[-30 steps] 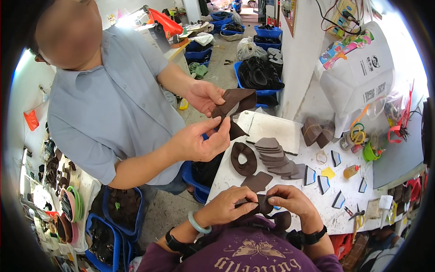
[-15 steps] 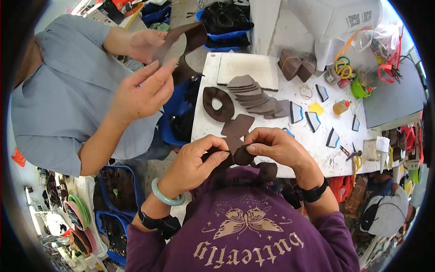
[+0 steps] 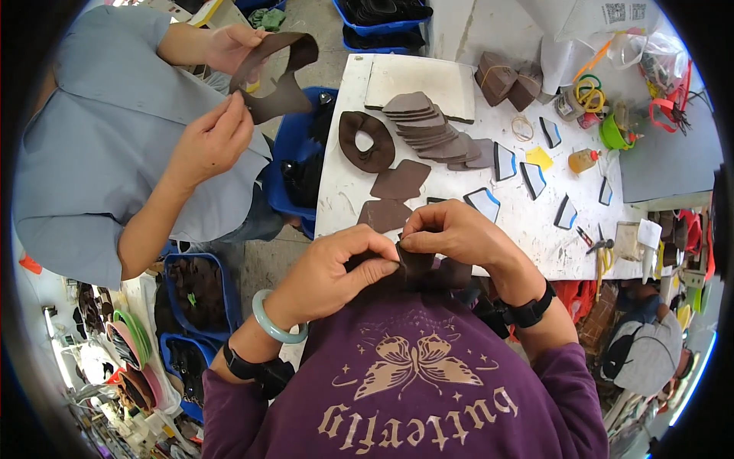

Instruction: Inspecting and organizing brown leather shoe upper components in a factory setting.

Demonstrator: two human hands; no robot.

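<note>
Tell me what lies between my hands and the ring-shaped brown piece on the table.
Head view: two flat brown cut pieces lie between the hands and the ring-shaped piece.

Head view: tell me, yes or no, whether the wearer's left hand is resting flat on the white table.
No: the left hand is raised near the chest, pinching a dark brown leather piece together with the right hand, off the white table.

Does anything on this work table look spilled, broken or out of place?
Nothing stands out. Both hands pinch a dark brown leather piece; the stack of brown cut pieces fans loosely on the white table, with no spill showing.
</note>
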